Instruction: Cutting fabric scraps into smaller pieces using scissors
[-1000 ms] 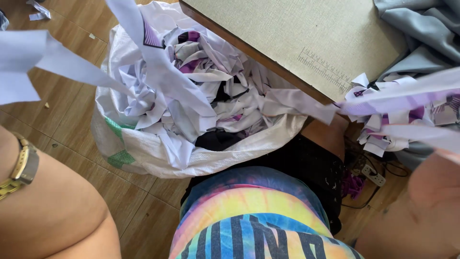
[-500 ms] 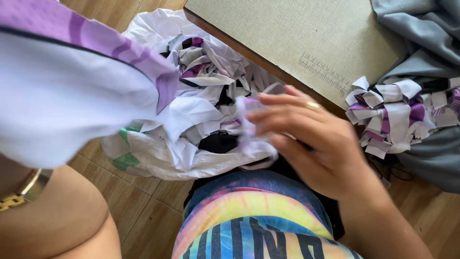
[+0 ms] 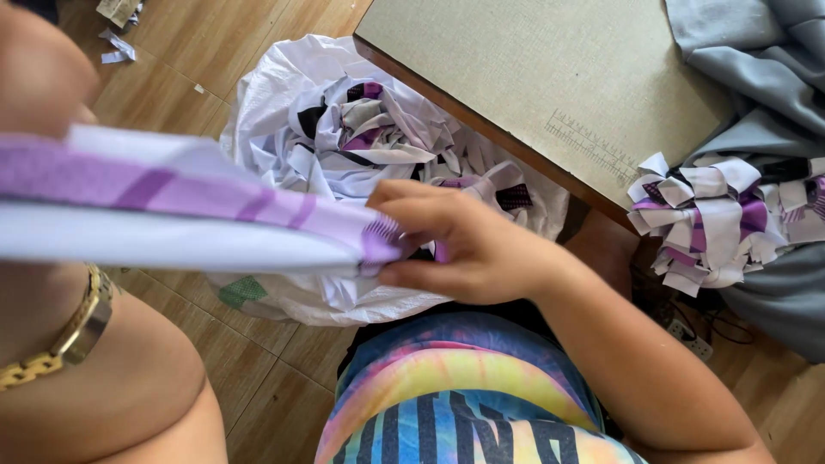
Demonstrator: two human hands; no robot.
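Left hand [image 3: 43, 82]: close to the camera and blurred at the far left; it sits at the near end of the strip, but I cannot tell whether my fingers are closed on it.
Watch [image 3: 64, 339]: gold band on my left wrist, below the strip's near end.
Fabric strip [image 3: 198, 210]: white and purple, stretched flat from my left hand across to my right hand, running above the bag's left edge.
Right hand [image 3: 464, 245]: my thumb and fingers are pinched shut on the strip's far end, with the knuckles turned up.
White bag [image 3: 275, 94]: open on the wooden floor [image 3: 172, 60], just behind and under my right hand, stuffed with white, purple and black fabric scraps [image 3: 378, 137].
Shirt [image 3: 455, 404]: tie-dye, straight below my right hand.
Board [image 3: 533, 77]: flat, grey-green with a printed ruler, behind my right hand and beside the bag.
Cut pieces [image 3: 722, 215]: a heap of white and purple bits, well to the right of my grip, lying at the board's edge.
Grey cloth [image 3: 756, 60]: folds beyond that heap, far right.
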